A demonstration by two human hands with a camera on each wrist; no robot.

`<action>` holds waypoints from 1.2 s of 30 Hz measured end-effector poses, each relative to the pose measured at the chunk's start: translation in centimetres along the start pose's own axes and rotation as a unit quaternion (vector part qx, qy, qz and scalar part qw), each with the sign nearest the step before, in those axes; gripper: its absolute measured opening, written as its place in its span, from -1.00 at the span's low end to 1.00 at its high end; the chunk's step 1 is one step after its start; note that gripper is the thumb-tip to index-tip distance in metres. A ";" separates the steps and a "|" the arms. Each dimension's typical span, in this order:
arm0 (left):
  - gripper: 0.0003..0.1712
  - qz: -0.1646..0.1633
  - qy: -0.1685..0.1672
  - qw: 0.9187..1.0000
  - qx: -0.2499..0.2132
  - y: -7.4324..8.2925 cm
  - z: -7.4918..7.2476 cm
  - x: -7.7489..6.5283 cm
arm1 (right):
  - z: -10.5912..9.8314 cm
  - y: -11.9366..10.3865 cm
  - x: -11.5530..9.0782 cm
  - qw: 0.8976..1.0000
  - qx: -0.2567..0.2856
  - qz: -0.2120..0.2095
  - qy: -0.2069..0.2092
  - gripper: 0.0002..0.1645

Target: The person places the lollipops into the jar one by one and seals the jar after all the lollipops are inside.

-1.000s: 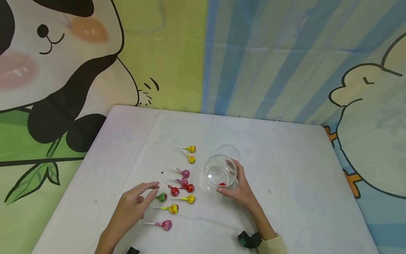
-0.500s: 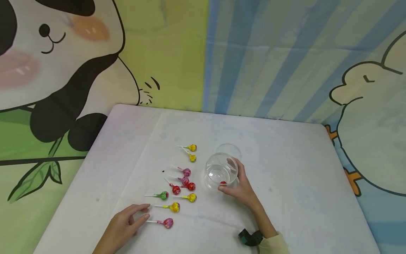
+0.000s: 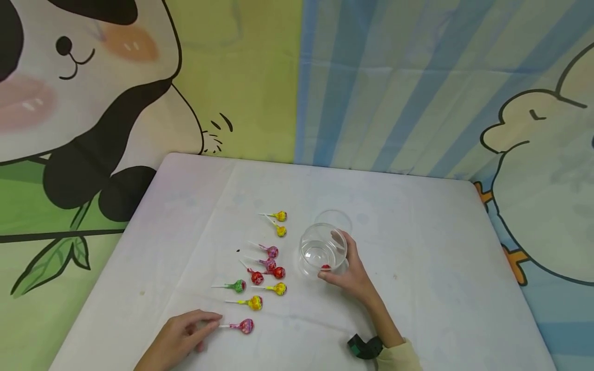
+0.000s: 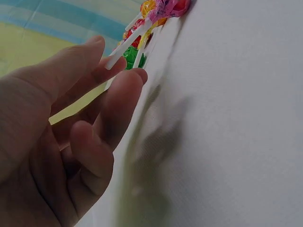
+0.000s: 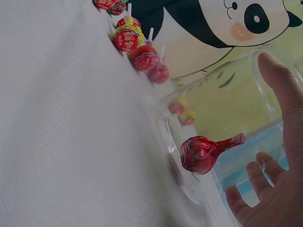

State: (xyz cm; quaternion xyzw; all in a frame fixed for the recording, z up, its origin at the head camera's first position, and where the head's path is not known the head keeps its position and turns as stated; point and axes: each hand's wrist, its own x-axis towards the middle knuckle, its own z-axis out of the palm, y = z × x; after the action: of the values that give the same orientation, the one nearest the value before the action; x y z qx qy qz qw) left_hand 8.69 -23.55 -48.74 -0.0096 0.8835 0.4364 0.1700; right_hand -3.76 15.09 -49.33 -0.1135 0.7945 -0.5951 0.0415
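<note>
My left hand (image 3: 183,332) is at the near left, its thumb and fingers around the stick end of a pink-wrapped lollipop (image 3: 246,325) on the table. In the left wrist view a gap shows between the thumb and the fingertips (image 4: 138,75), with the white stick (image 4: 124,49) between them, not pinched. My right hand (image 3: 351,273) holds a clear jar (image 3: 303,252) around its right side, thumb in front. Inside the jar lies one red-wrapped lollipop (image 5: 200,155), its stick end pointing toward the palm. The jar stands upright on the table.
Several lollipops lie left of the jar: green (image 3: 238,286), yellow (image 3: 254,303), red (image 3: 257,277) and purple-pink (image 3: 271,252) among them. Two yellow ones (image 3: 280,231) lie farther back. A clear round disc (image 3: 335,210) is behind the jar on the white table (image 3: 417,247).
My left hand has moved from beside the green lollipop toward the near edge, down to the stick of the pink one. My right hand and the jar have stayed in place.
</note>
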 end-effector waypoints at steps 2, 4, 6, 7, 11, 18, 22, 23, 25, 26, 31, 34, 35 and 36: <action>-0.75 0.011 -0.001 1.000 -0.008 -0.2 -0.1 -0.1 | 0.0 0.0 0.0 1.000 0.002 -0.002 0.000 0.27; -0.76 0.016 0.002 1.000 -0.016 -0.4 -0.1 -0.3 | 0.0 0.0 0.0 1.000 0.004 -0.003 0.000 0.27; -0.75 0.019 0.003 1.000 -0.022 -0.5 -0.1 -0.4 | 0.0 -0.1 0.0 1.000 0.003 -0.004 0.000 0.28; -0.74 0.018 0.002 0.999 -0.027 -0.5 -0.1 -0.4 | 0.0 -0.1 0.0 1.000 0.003 -0.004 0.000 0.28; -0.72 0.016 -0.003 0.999 -0.045 -0.4 0.2 -0.4 | 0.0 -0.2 -0.1 1.000 0.001 -0.005 -0.001 0.27; -0.78 0.021 0.021 0.998 -0.055 -0.1 0.8 -0.4 | 0.1 0.0 -0.2 1.000 -0.008 -0.006 0.000 0.27; -0.84 0.022 0.024 0.998 -0.059 -0.1 1.0 -0.4 | 0.1 0.0 -0.2 1.000 -0.010 -0.008 0.002 0.27; -0.85 0.023 0.022 0.998 -0.060 -0.2 1.1 -0.4 | 0.1 0.0 -0.2 1.000 -0.010 -0.008 0.003 0.27; -0.88 0.028 0.020 0.997 -0.067 -0.2 1.1 -0.4 | 0.1 -0.1 -0.2 1.000 -0.009 -0.008 0.004 0.27; -0.90 0.040 0.020 0.996 -0.072 -0.1 1.0 -0.4 | 0.1 -0.1 -0.2 1.000 -0.007 -0.009 0.004 0.27; -0.90 0.144 0.061 0.976 -0.155 0.3 0.1 -1.0 | 0.1 -0.1 -0.2 1.000 -0.002 -0.010 0.005 0.27; -0.77 0.199 0.096 0.949 -0.225 0.6 -0.6 -1.2 | 0.0 -0.2 -0.1 1.000 0.002 -0.007 0.006 0.27; -0.73 0.214 0.102 0.940 -0.246 0.6 -0.8 -1.2 | 0.0 -0.2 -0.1 1.000 0.002 -0.007 0.006 0.27; -0.70 0.222 0.110 0.934 -0.257 0.6 -0.9 -1.2 | 0.0 -0.2 -0.1 1.000 0.002 -0.008 0.006 0.27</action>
State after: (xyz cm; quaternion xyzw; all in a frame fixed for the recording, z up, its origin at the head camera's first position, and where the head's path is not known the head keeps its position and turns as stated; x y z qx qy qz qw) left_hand 9.43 -24.00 -47.38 0.0953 0.7343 0.6711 -0.0372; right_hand -3.63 15.04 -49.16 -0.1159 0.7929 -0.5974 0.0323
